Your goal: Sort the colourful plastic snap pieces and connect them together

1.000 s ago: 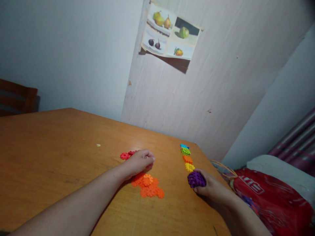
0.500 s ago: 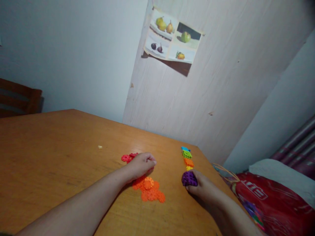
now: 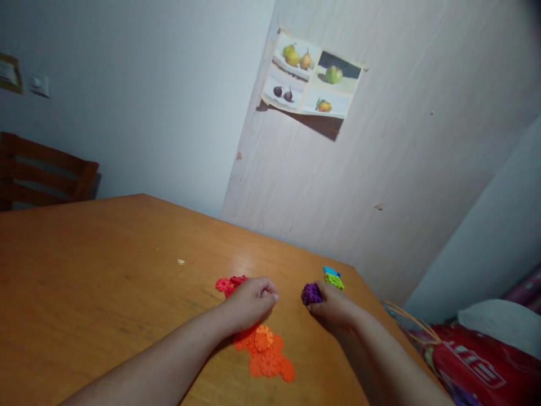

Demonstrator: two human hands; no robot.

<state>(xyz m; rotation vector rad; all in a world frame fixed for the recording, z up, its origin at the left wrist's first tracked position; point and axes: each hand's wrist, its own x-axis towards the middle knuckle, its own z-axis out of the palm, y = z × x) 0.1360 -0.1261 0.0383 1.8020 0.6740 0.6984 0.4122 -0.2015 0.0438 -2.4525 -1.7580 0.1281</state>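
Purple notched pieces [image 3: 311, 294] are gripped together in my right hand [image 3: 333, 304], just above the table's right part. My left hand [image 3: 256, 301] has its fingers curled closed over the table; whatever they may hold is hidden. Red notched discs [image 3: 224, 285] lie beside and partly behind my left hand. Nearer to me, orange discs [image 3: 270, 361] are spread in an overlapping pile. Beyond my right hand sit a green piece group [image 3: 334, 281] and a blue one [image 3: 331, 271].
The wooden table [image 3: 105, 254] meets a wall with a fruit picture sheet [image 3: 313, 76]. A small pale scrap [image 3: 181, 262] lies at centre left. A wooden chair [image 3: 46, 172] stands back left; a red bag [image 3: 477, 361] is beyond the right edge.
My right hand has moved left with the purple pieces, closer to my left hand. It now hides the orange and yellow pieces in the right row. The camera view has shifted left.
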